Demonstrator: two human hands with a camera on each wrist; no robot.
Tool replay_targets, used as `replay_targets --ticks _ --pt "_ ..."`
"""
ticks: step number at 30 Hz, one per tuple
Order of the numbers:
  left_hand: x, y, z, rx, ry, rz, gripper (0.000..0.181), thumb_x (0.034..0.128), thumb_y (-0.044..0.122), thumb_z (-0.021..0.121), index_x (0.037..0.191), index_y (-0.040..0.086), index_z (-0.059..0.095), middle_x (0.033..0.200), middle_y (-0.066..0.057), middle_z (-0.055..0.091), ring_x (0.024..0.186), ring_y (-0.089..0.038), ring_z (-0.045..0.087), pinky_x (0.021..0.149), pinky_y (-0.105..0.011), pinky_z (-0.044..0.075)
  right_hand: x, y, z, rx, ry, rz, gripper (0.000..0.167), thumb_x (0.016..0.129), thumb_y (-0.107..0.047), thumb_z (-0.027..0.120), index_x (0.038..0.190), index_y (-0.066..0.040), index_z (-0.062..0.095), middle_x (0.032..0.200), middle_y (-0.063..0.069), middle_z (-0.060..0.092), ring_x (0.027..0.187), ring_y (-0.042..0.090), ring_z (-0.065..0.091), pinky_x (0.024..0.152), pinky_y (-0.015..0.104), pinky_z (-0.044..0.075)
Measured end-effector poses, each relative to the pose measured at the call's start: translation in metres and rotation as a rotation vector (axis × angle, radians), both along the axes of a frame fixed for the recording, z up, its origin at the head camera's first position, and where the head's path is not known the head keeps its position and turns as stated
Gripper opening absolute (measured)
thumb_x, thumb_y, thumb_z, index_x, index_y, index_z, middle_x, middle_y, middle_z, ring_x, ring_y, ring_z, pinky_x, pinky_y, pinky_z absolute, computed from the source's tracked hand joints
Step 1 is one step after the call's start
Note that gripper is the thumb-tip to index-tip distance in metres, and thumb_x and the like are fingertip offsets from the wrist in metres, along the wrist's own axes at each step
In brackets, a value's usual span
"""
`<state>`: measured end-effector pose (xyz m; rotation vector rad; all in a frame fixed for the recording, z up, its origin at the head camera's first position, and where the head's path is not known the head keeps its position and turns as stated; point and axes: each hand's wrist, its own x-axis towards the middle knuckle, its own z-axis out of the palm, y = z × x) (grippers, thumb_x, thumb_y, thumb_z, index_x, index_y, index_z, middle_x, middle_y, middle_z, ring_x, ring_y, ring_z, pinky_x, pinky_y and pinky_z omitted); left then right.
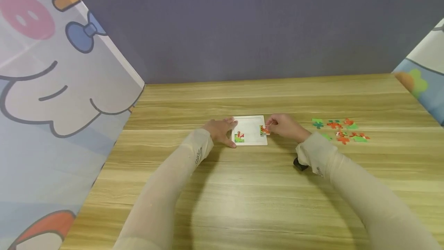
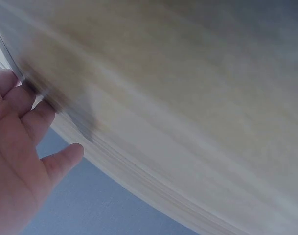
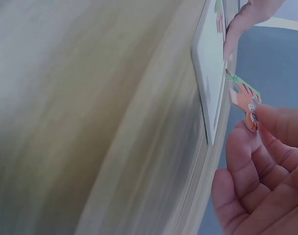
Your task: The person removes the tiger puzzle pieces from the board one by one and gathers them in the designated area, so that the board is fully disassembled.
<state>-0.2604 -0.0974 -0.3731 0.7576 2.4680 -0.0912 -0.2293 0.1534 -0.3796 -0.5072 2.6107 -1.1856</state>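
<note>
A white puzzle tray [image 1: 250,122] lies flat on the table, with one green and red piece [image 1: 239,138] set in its lower left corner. Spread fingers and thumb of my left hand [image 1: 219,131] rest at the tray's left edge; the left wrist view shows this hand [image 2: 19,156] with its fingers extended. At the tray's right side, my right hand [image 1: 285,127] pinches an orange and green puzzle piece [image 3: 246,100] between thumb and forefinger. In the right wrist view that piece is tilted, raised above the tray [image 3: 207,73].
Several loose puzzle pieces [image 1: 343,132] in red, orange and green lie on the wooden table [image 1: 243,196] to the right. A black object [image 1: 300,164] shows under my right wrist. A grey wall [image 1: 263,30] rises behind the table, with a cartoon-printed panel [image 1: 52,99] at left.
</note>
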Motion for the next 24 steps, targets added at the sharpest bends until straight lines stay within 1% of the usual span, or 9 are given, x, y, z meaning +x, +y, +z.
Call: replay_targets --ticks 4,10,16,21,24 --pt "0.001 0.0 0.001 0.014 0.001 0.005 0.098 0.0813 0.059 0.063 0.153 0.017 0.012 0.157 -0.001 0.003 0.142 -0.017 0.007 0.111 -0.046 0.018 0.003 0.011 0.0 0.006 0.005 -0.021 0.01 0.091 -0.002 0.056 0.095 0.005 0.063 0.077 0.008 0.06 0.065 0.018 0.051 0.059 0.031 0.045" --pt "0.003 0.0 0.003 0.016 -0.008 0.01 0.097 0.0818 0.058 0.063 0.153 0.017 0.012 0.157 -0.001 0.003 0.142 -0.018 0.007 0.111 -0.046 0.017 0.009 0.025 -0.001 0.068 0.068 -0.031 0.009 0.09 -0.003 0.059 0.092 0.003 0.065 0.078 0.005 0.061 0.069 0.017 0.052 0.063 0.033 0.045" --pt "0.005 0.001 0.004 0.008 -0.006 0.004 0.097 0.0825 0.057 0.062 0.153 0.016 0.011 0.157 -0.002 0.003 0.142 -0.018 0.007 0.111 -0.046 0.018 0.017 0.038 0.001 0.085 0.024 -0.072 0.012 0.091 -0.006 0.059 0.095 0.004 0.063 0.079 0.006 0.06 0.068 0.017 0.051 0.061 0.032 0.043" --pt "0.004 0.001 0.002 0.005 -0.002 0.006 0.097 0.0823 0.057 0.062 0.153 0.016 0.011 0.157 -0.002 0.003 0.142 -0.019 0.008 0.111 -0.047 0.019 0.023 0.052 0.003 0.087 0.031 -0.069 0.015 0.092 -0.007 0.057 0.098 0.005 0.062 0.08 0.006 0.062 0.069 0.018 0.055 0.063 0.034 0.045" --pt "0.004 0.001 0.002 0.005 -0.003 0.01 0.097 0.0823 0.057 0.062 0.153 0.016 0.01 0.157 -0.002 0.002 0.142 -0.019 0.007 0.111 -0.048 0.019 0.027 0.063 0.003 0.097 0.018 -0.079 0.016 0.094 -0.01 0.055 0.1 0.003 0.062 0.082 0.006 0.062 0.072 0.018 0.056 0.065 0.035 0.046"
